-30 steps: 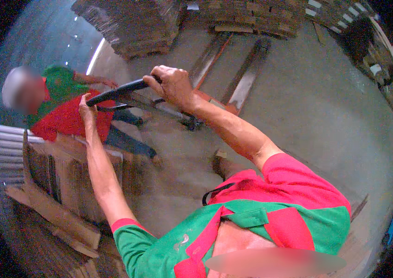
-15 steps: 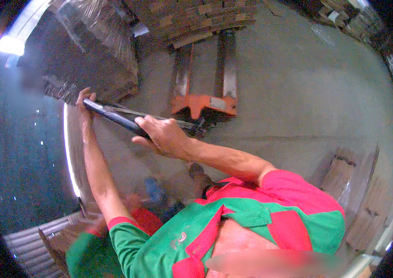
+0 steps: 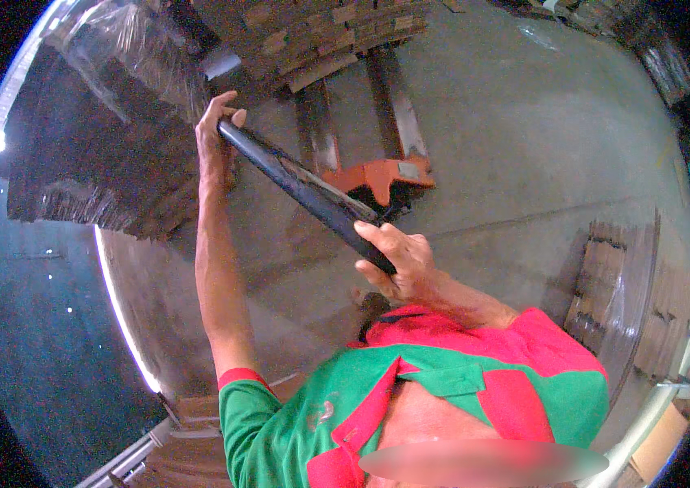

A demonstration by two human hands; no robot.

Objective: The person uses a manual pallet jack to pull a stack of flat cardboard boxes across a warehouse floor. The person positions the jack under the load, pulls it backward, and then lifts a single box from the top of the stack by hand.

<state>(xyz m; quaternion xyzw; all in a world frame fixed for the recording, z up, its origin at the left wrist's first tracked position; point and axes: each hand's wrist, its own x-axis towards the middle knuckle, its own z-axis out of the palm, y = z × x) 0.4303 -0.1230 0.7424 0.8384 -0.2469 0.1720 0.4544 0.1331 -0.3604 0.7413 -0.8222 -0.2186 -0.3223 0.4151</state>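
Note:
My left hand point(image 3: 213, 138) is at the far left end of a black pallet jack handle point(image 3: 300, 187), its fingers curled about the end. The handle's other end lies in my right hand point(image 3: 407, 259), with the fingers over the bar and the thumb below. It slants down from upper left to lower right in front of my chest. Beyond it stands the orange body of the pallet jack point(image 3: 376, 175). Its two forks reach away under a stack of brown cardboard point(image 3: 312, 41); their tips are hidden there.
A plastic-wrapped stack point(image 3: 93, 130) of dark brown material stands at upper left, close to my left hand. More flat cardboard bundles point(image 3: 597, 276) lie at right on the grey concrete floor point(image 3: 516, 154). A dark green wall panel point(image 3: 36, 325) runs along the left.
Both hands and the handle have swung to the right, and the handle shows larger. The pallet jack body sits slightly higher and further right. The person in green and red at lower left has gone from view.

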